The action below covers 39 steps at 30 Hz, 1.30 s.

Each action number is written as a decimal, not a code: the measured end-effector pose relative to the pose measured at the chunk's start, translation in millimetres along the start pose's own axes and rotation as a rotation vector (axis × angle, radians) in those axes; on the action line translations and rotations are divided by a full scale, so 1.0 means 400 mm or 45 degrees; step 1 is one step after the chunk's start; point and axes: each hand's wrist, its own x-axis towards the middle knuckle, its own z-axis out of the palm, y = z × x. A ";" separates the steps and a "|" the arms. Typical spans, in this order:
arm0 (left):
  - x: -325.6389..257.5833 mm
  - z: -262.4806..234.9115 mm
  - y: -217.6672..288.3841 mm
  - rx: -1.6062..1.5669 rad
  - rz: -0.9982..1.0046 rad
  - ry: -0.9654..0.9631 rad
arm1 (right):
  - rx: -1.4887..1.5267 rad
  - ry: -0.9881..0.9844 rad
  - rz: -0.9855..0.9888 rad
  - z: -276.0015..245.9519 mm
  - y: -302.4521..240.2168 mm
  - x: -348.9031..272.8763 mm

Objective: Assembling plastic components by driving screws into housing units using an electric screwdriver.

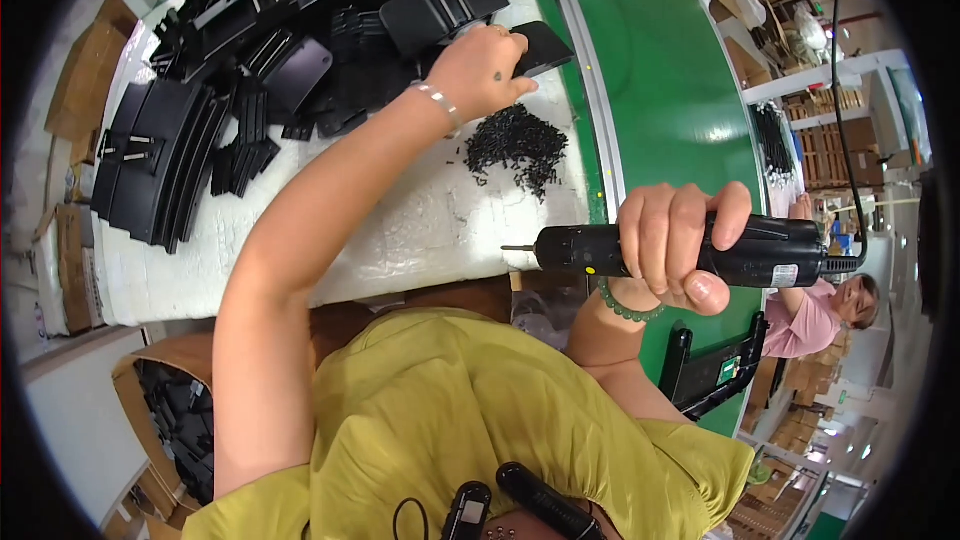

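My right hand (680, 245) is wrapped around a black electric screwdriver (580, 249), held level with its thin bit to the left and its cord running up from the right end. My left hand (480, 70) reaches across the white work surface, its fingers curled at the edge of a small black plate (543, 48). The fingertips are partly hidden there, but the hand appears to grip that plate. Just below lies a loose pile of small black screws (515, 148). Close by on the left is a black panel with silver pins (425, 20).
Stacked black panels (155, 170) and other black parts cover the table's far and left sides. A green conveyor belt (650, 60) runs along the right, carrying a black frame (715, 365). An open carton of black parts (175, 420) stands lower left. Another person (810, 315) is at right.
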 end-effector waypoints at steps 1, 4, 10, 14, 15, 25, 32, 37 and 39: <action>0.024 0.043 -0.019 0.142 -0.022 0.024 | -0.021 0.054 -0.016 -0.004 -0.006 -0.008; 0.062 0.070 -0.037 0.334 -0.082 -0.070 | -0.080 0.226 -0.045 -0.017 -0.031 -0.041; 0.078 0.077 -0.070 0.327 -0.008 -0.028 | -0.190 0.288 -0.104 -0.057 -0.034 -0.042; 0.053 -0.003 -0.020 0.198 0.231 0.156 | -0.325 0.369 -0.143 -0.065 0.011 -0.040; 0.026 -0.056 0.013 0.155 0.222 0.137 | -0.408 0.421 -0.159 -0.056 0.022 -0.039; -0.445 -0.318 0.071 0.016 -0.197 -0.229 | -0.262 0.749 -0.086 -0.071 0.192 0.030; -0.445 -0.283 0.089 -0.029 -0.189 -0.377 | -0.444 0.690 0.052 -0.082 0.246 0.061; -0.414 -0.264 0.089 -0.078 -0.223 -0.074 | -0.352 0.695 -0.030 -0.053 0.221 0.065; -0.392 -0.243 0.069 0.048 -0.069 -0.042 | -0.268 0.651 -0.062 -0.023 0.191 0.074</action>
